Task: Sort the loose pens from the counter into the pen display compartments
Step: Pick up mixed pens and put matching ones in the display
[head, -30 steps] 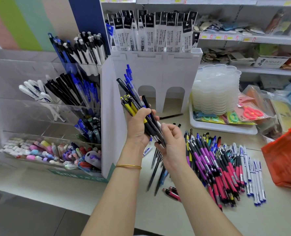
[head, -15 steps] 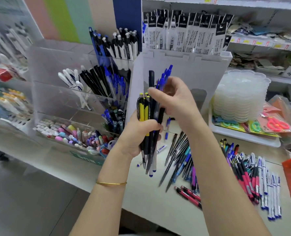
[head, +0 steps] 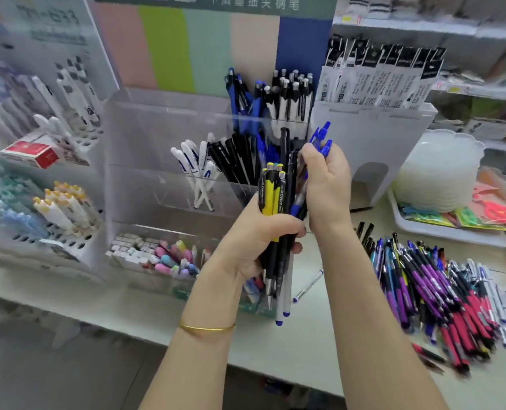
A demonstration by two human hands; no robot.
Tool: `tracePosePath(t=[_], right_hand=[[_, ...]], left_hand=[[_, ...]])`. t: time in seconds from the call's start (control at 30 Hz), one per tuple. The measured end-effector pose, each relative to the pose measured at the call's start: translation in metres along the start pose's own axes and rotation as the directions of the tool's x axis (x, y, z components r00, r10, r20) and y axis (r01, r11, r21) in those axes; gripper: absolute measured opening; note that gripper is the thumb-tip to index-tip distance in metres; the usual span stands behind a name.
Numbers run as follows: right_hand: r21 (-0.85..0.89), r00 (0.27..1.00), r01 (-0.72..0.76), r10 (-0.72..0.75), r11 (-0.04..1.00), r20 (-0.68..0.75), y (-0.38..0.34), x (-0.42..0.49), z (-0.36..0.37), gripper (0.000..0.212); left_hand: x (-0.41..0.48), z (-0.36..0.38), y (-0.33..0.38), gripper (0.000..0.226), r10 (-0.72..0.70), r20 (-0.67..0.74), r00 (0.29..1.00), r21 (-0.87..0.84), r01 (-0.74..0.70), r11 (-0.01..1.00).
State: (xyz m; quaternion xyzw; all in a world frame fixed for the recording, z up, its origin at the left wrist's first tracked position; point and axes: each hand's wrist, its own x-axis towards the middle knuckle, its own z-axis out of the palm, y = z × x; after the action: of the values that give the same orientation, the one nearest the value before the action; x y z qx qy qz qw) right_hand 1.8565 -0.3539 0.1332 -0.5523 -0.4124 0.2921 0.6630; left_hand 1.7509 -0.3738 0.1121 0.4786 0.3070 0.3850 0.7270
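Left hand (head: 251, 244), forearm raised, grasps an upright bundle of pens (head: 275, 196); the pen display (head: 163, 137) stands at 11 o'clock. Right hand (head: 327, 187) curls over its top, pinching blue pens (head: 323, 140). Loose pens (head: 423, 279) lie on the counter (head: 320, 335) at 4 o'clock.

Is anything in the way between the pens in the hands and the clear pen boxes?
Nothing visible. The left hand grips the pen bundle, the right hand pinches its blue pens, just in front of the clear display compartments.

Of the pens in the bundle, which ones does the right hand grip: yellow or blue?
The blue pens: their tops stick out above the right hand. The yellow pens sit only in the left hand.
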Motion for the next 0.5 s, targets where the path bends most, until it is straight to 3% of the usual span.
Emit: tracePosePath(t=[0.17, 0.5], right_hand=[[-0.019, 0.959, 0.057, -0.060, 0.998, -0.276, -0.013, -0.006, 0.042, 0.026], [-0.058, 0.926, 0.034, -0.053, 0.998, -0.373, -0.026, -0.014, 0.091, 0.021]], left_hand=[[-0.003, -0.043, 0.017, 0.031, -0.041, 0.185, 0.982, -0.060, 0.053, 0.997], [0.001, -0.112, 0.045, 0.053, -0.128, 0.336, 0.933, 0.031, 0.125, 0.992]])
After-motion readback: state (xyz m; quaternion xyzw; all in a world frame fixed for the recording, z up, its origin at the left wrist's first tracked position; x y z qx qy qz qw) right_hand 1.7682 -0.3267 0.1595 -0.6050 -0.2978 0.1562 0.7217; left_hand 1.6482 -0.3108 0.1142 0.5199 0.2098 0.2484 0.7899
